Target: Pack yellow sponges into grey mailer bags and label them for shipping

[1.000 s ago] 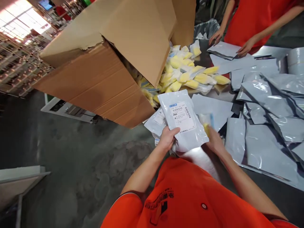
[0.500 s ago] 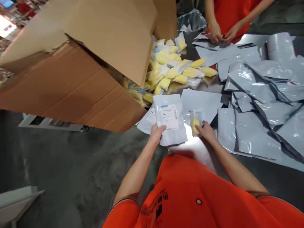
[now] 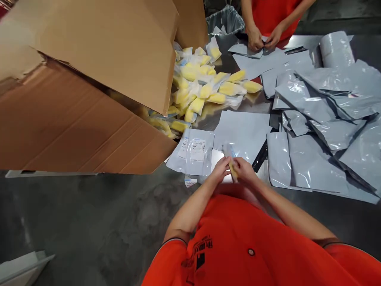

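Close to my body, my left hand (image 3: 220, 168) and my right hand (image 3: 243, 169) both grip a small clear packet (image 3: 232, 171) with something yellow inside. Their fingers are closed on it, one hand at each side. Left of my hands lies a grey mailer bag (image 3: 199, 159) with a white printed label, overlapping another labelled bag (image 3: 177, 161). Just beyond the packet, a plain grey mailer bag (image 3: 244, 129) rests flat on the table. Part of the packet is hidden behind my fingers.
A big cardboard box (image 3: 98, 131) stands at left, with many yellow packets (image 3: 205, 81) spilling from its opening. Grey mailer bags (image 3: 318, 159) are heaped at right, near a roll (image 3: 336, 49). Across the table a co-worker's hands (image 3: 263, 39) handle a bag. Behind is a lined bin (image 3: 228, 22).
My left hand has let go of the labelled mailer bag, which now lies at the left, and has joined my right hand at the yellow packet. The view has shifted slightly.
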### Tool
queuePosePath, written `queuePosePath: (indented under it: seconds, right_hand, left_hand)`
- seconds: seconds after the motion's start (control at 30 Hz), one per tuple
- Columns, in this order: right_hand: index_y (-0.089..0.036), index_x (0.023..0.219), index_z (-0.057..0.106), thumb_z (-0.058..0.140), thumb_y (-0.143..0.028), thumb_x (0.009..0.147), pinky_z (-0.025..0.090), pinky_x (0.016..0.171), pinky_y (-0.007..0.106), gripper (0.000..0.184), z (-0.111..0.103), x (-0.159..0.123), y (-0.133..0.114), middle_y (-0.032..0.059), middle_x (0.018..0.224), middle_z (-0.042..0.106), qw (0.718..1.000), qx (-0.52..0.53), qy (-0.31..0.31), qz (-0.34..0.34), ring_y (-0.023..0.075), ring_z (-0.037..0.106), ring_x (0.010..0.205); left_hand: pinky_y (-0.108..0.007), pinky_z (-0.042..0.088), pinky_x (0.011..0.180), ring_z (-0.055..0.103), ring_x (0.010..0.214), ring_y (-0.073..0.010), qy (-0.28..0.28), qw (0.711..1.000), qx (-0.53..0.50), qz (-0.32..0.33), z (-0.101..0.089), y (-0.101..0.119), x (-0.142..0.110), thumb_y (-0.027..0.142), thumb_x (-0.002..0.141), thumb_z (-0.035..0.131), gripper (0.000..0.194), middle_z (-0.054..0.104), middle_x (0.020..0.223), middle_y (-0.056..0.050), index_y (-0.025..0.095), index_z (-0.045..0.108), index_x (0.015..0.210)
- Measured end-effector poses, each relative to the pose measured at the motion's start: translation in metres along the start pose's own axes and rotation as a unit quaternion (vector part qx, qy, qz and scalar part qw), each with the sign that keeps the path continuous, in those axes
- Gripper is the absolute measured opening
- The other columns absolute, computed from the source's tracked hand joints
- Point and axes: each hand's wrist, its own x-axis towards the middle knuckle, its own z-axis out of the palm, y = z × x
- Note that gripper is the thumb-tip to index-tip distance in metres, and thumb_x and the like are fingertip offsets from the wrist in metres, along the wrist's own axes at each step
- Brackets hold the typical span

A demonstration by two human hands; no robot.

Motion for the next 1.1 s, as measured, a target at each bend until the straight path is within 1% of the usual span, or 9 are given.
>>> queuePosePath:
  seconds: [0.13, 0.3, 0.47, 0.53, 0.6, 0.67, 0.73, 0.87, 1.1]
  right_hand:
    - [-0.021, 0.093, 0.067, 0.046, -0.028, 0.091, 0.049, 0.075, 0.029, 0.023, -0.003, -0.025, -0.028, 0.0032, 0.086, 0.065, 0.992, 0.047, -0.047, -0.103, 0.0163, 0.059, 0.078]
    - [-0.018, 0.115, 0.061, 0.057, -0.045, 0.084, 0.052, 0.077, 0.033, 0.041, -0.031, -0.014, -0.024, 0.0097, 0.105, 0.065, 0.980, 0.139, 0.143, 0.027, 0.0205, 0.062, 0.089]
    - [-0.019, 0.109, 0.059, 0.071, -0.048, 0.067, 0.053, 0.082, 0.035, 0.052, -0.047, 0.002, -0.006, 0.0084, 0.108, 0.069, 0.953, 0.278, 0.040, 0.112, 0.0230, 0.064, 0.096]
    - [-0.019, 0.100, 0.059, 0.070, -0.050, 0.067, 0.054, 0.075, 0.033, 0.046, -0.056, -0.002, 0.004, 0.0070, 0.099, 0.070, 0.928, 0.335, 0.062, 0.152, 0.0236, 0.065, 0.090]
    - [-0.020, 0.094, 0.058, 0.070, -0.050, 0.067, 0.053, 0.065, 0.032, 0.042, -0.069, -0.010, 0.018, 0.0060, 0.090, 0.070, 0.882, 0.402, 0.128, 0.209, 0.0231, 0.066, 0.079]
    - [-0.021, 0.091, 0.056, 0.072, -0.047, 0.065, 0.053, 0.060, 0.032, 0.040, -0.085, -0.021, 0.034, 0.0043, 0.085, 0.069, 0.833, 0.454, 0.198, 0.247, 0.0216, 0.065, 0.071]
    - [-0.021, 0.089, 0.055, 0.073, -0.044, 0.064, 0.054, 0.061, 0.032, 0.039, -0.100, -0.032, 0.049, 0.0037, 0.084, 0.069, 0.803, 0.480, 0.241, 0.257, 0.0215, 0.065, 0.070]
    - [-0.021, 0.092, 0.056, 0.075, -0.044, 0.061, 0.056, 0.063, 0.035, 0.043, -0.115, -0.045, 0.067, 0.0047, 0.085, 0.071, 0.801, 0.474, 0.242, 0.274, 0.0244, 0.067, 0.074]
    - [-0.021, 0.094, 0.057, 0.074, -0.045, 0.070, 0.054, 0.071, 0.030, 0.038, -0.102, -0.030, 0.070, 0.0010, 0.089, 0.069, 0.850, 0.452, 0.177, 0.205, 0.0203, 0.066, 0.083]
  left_hand:
    - [-0.030, 0.055, 0.080, 0.070, 0.085, -0.0206, -0.010, 0.998, -0.054, 0.021, 0.007, -0.002, 0.012, 0.038, 0.065, 0.084, 0.040, 0.072, 0.080, -0.005, 0.014, 0.068, 0.094]
    - [-0.033, 0.055, 0.081, 0.069, 0.077, -0.0188, -0.038, 0.996, -0.071, 0.041, 0.010, 0.013, 0.019, 0.038, 0.059, 0.086, 0.046, 0.073, 0.085, -0.006, 0.013, 0.067, 0.093]
    - [-0.035, 0.053, 0.081, 0.069, 0.083, -0.0226, -0.110, 0.988, 0.074, 0.079, 0.034, 0.021, 0.020, 0.053, 0.073, 0.075, 0.048, 0.073, 0.090, -0.009, 0.013, 0.068, 0.098]
    - [-0.035, 0.052, 0.084, 0.067, 0.090, -0.0225, -0.089, 0.957, 0.236, 0.140, 0.048, 0.029, 0.030, 0.051, 0.087, 0.060, 0.039, 0.072, 0.097, -0.010, 0.015, 0.069, 0.098]
    - [-0.034, 0.050, 0.091, 0.065, 0.100, -0.0222, -0.040, 0.890, 0.403, 0.210, 0.066, 0.036, 0.047, 0.039, 0.095, 0.050, 0.030, 0.069, 0.109, -0.011, 0.016, 0.069, 0.102]
    - [-0.035, 0.046, 0.097, 0.062, 0.107, -0.0229, -0.013, 0.834, 0.496, 0.243, 0.089, 0.036, 0.066, 0.029, 0.094, 0.052, 0.022, 0.065, 0.118, -0.012, 0.018, 0.068, 0.106]
    - [-0.036, 0.045, 0.099, 0.061, 0.109, -0.0255, -0.025, 0.815, 0.527, 0.241, 0.111, 0.029, 0.083, 0.025, 0.088, 0.062, 0.018, 0.063, 0.118, -0.013, 0.018, 0.067, 0.104]
    - [-0.038, 0.044, 0.095, 0.059, 0.109, -0.0291, -0.043, 0.760, 0.607, 0.230, 0.136, 0.007, 0.102, 0.018, 0.082, 0.068, 0.016, 0.063, 0.113, -0.015, 0.016, 0.064, 0.098]
    - [-0.035, 0.045, 0.092, 0.060, 0.102, -0.0247, -0.069, 0.718, 0.652, 0.234, 0.115, 0.003, 0.109, 0.020, 0.093, 0.053, 0.014, 0.064, 0.100, -0.010, 0.018, 0.065, 0.087]
